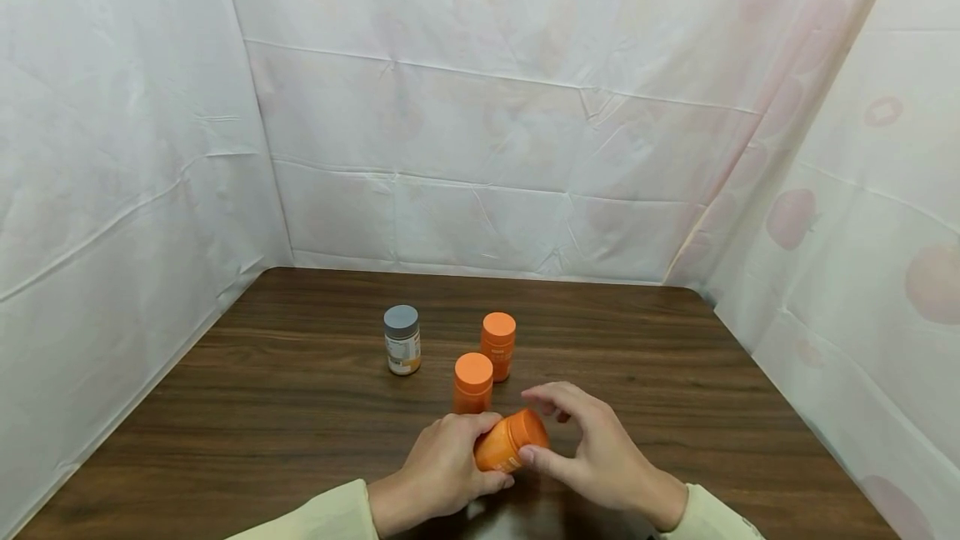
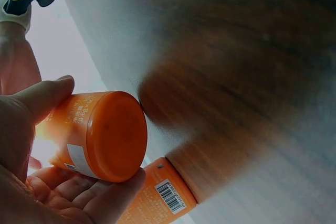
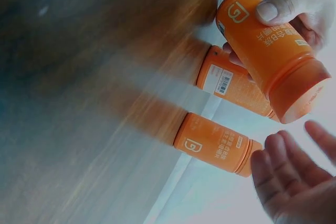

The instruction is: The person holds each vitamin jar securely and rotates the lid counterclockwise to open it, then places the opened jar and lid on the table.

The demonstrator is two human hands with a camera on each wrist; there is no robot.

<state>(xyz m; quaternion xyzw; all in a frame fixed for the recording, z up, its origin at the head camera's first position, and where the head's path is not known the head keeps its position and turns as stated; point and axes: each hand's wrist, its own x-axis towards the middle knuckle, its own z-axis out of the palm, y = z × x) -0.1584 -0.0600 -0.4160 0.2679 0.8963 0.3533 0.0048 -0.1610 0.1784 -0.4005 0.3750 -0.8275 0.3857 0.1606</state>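
Observation:
My left hand (image 1: 444, 463) grips an orange pill bottle (image 1: 497, 448) round its body and keeps it tilted, cap up toward the right. In the left wrist view the round base of this bottle (image 2: 118, 137) faces the camera. Beside the capped end is my right hand (image 1: 603, 450), its fingers spread and loosely bent. In the right wrist view those fingers (image 3: 286, 169) stand apart from the orange cap (image 3: 299, 90). Whether the right thumb touches the cap, I cannot tell. A second orange bottle (image 1: 473, 382) stands upright just behind the held one, partly hidden by my left hand.
Another orange bottle (image 1: 498, 347) stands upright farther back. To its left is a white bottle with a grey cap (image 1: 402, 340). All stand on a dark wooden table (image 1: 300, 407), enclosed by pale sheeting (image 1: 480, 123) at the back and sides.

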